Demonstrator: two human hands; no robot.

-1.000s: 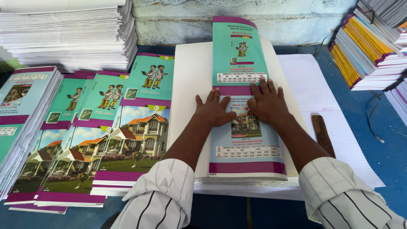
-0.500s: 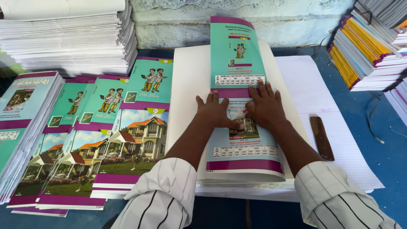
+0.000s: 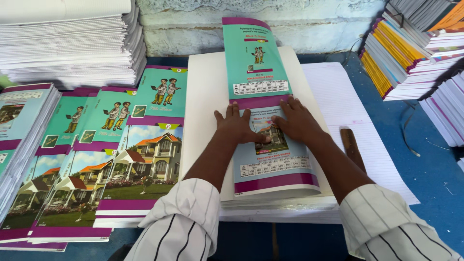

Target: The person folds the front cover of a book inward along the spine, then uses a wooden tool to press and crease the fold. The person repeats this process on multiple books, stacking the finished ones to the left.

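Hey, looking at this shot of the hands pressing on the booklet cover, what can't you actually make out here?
- Head view: the middle of the cover is hidden under the left hand and right hand.
- White paper stack: its sheets are mostly covered by the cover.
- Book piles at right: cut off by the frame edge.
- Brown tool: too small to identify.

Cover sheet on a paper stack, mid-tabletop

The cover sheet (image 3: 263, 111) lies on the paper stack (image 3: 205, 96), both hands (image 3: 239, 126) (image 3: 297, 123) flat on it. Left lie overlapping covers (image 3: 121, 159); far left, a sheet pile (image 3: 72, 43); right, lined sheets (image 3: 348, 111) under a wooden tool (image 3: 352, 147); far right, notebooks (image 3: 401, 53).
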